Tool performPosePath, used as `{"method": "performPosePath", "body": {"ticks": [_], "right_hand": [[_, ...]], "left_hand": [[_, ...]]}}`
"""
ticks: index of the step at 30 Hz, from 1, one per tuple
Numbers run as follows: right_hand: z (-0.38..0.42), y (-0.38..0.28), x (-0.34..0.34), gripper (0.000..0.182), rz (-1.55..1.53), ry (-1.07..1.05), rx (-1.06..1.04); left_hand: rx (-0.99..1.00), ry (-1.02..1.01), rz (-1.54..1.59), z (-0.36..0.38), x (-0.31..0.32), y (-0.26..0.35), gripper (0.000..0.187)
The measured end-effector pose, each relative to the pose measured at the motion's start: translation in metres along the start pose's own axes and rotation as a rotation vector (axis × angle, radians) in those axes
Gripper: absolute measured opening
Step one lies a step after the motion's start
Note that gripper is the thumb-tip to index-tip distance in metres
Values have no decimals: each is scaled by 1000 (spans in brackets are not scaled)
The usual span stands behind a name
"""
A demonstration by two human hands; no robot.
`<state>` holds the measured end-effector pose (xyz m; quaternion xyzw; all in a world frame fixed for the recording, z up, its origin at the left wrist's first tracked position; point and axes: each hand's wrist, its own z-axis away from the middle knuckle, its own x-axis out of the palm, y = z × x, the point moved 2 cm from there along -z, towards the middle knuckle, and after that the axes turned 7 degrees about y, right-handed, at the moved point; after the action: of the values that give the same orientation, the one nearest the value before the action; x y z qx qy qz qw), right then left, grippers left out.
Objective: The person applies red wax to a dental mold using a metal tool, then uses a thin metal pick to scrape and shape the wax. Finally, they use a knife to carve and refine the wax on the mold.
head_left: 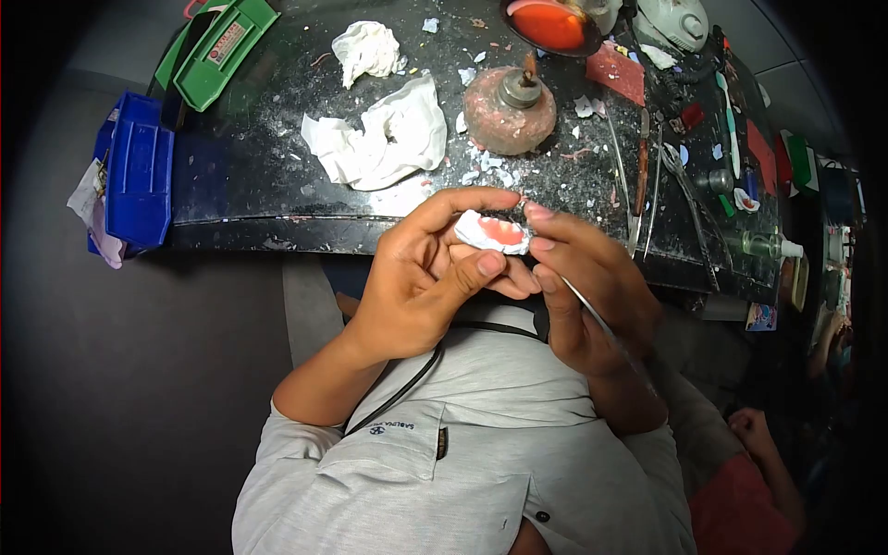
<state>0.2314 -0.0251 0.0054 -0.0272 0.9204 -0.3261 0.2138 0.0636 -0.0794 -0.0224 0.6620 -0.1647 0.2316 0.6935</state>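
Note:
In front of my chest, my left hand [407, 291] grips a small white plaster dental cast [470, 229], thumb on the near side and fingers curled around the far side. Pink wax [499, 231] with a few pale tooth shapes along it covers the middle of the cast. My right hand [601, 296] is closed on a thin metal wax carver [606, 330], whose handle runs down toward my right forearm. Its fingertips are at the right end of the cast, and the tool's working tip is hidden among them.
Beyond my hands stands a spirit lamp [509, 116] with an orange wick or flame. Crumpled white tissue [398, 139] lies left of it, a dish of red wax [555, 26] behind. Metal tools [640, 171] lie at right; blue [139, 180] and green [222, 55] bins stand left. Another person's arm [763, 444] shows lower right.

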Motion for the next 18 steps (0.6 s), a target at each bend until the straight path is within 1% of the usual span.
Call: {"method": "performPosePath", "body": {"ticks": [1,3,4,6,7,9,12,18], "right_hand": [[2,1,1,24,-1,-1,0],[6,2,3,24,-69,9,-26],[5,2,3,24,-69,9,-26],[4,1,3,25,-85,-17,-23],[4,0,3,25,-86,-17,-22],[3,-2,4,26,-60,-12,-15],[4,-2,6,25,-85,5,-16],[4,-1,4,25,-94,-11,-20]], "left_hand": [[0,1,1,0,-1,-1,43],[83,-38,14,1,-2,-3,30],[82,-38,15,1,-2,-3,30],[142,-25,-57,2,-2,-3,26],[142,-24,-57,2,-1,-1,26],[225,8,-293,4,2,6,27],[282,12,-339,6,0,3,31],[343,2,-421,7,-1,1,32]]}}
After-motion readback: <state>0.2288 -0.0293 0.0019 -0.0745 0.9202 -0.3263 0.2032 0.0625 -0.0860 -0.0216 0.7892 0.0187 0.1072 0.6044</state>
